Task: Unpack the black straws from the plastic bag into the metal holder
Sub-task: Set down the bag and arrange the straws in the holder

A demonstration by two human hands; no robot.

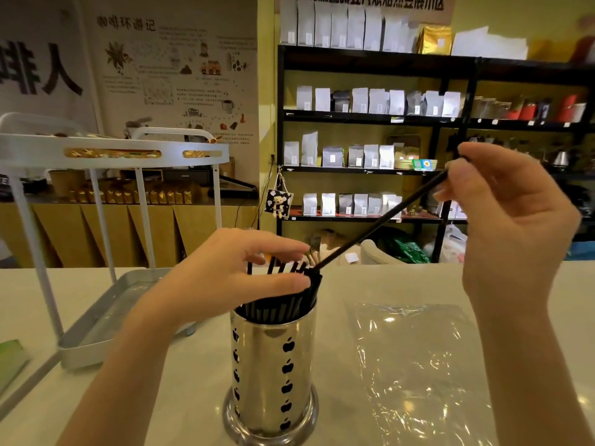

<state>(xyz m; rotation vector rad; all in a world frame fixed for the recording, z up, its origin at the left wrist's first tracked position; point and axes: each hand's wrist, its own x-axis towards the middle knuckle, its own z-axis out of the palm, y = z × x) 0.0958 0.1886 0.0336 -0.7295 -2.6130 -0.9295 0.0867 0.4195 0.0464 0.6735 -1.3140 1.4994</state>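
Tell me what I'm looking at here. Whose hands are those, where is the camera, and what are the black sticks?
There is no machine here. A person wears a camera on their head, so you see their own two hands from above. The black sticks are drinking straws. The right hand pinches a single straw by its top, slanted, with its lower end at the bunch of straws standing in the shiny metal holder, which has little apple-shaped holes. The left hand curls around the tops of that bunch. On the pale counter, right of the holder, lies a flat clear plastic bag. A metal tray sits to the left.
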